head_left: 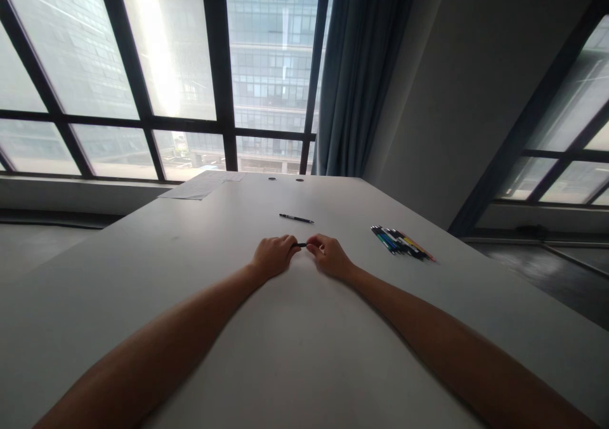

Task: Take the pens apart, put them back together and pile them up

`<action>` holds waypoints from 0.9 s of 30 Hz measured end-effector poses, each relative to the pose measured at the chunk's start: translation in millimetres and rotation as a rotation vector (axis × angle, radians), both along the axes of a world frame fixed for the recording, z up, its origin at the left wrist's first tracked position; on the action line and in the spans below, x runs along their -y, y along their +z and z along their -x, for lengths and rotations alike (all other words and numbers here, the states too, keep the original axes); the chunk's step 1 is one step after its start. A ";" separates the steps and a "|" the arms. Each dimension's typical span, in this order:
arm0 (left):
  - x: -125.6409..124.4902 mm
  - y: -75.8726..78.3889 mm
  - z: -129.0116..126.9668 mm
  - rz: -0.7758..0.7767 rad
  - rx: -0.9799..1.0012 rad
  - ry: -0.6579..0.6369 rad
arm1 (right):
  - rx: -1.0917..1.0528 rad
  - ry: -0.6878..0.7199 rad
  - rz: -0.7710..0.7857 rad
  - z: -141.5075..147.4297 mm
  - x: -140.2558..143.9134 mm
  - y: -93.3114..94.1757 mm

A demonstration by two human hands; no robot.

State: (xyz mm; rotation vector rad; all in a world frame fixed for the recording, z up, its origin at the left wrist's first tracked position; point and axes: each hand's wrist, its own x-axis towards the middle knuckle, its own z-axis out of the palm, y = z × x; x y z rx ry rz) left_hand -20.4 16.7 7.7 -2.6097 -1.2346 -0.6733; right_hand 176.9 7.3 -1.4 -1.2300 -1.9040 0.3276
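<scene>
Where windows ring a white table (295,365), both hands (301,255) pinching one pen (301,245).

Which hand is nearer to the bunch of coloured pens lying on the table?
The right hand. The bunch of pens lies to its right, apart from it. The left hand is farther, on the other side of the right hand.

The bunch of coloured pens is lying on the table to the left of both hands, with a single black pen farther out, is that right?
Not quite. The head view shows the bunch of coloured pens on the table to the right of both hands, beyond the right hand, not near the left hand. The single black pen does lie farther out.
</scene>
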 end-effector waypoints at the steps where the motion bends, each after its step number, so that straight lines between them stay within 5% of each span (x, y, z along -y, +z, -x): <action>1: -0.4 -0.5 0.1 -0.005 0.003 -0.001 | -0.007 -0.001 -0.017 0.0 0.1 -0.2; 18: -1.2 -0.9 0.4 0.012 -0.011 0.010 | -0.050 -0.002 -0.005 0.1 -0.1 0.2; 27: -0.8 -0.7 0.4 0.016 0.017 0.046 | -0.061 -0.211 -0.085 -8.4 -7.5 -2.9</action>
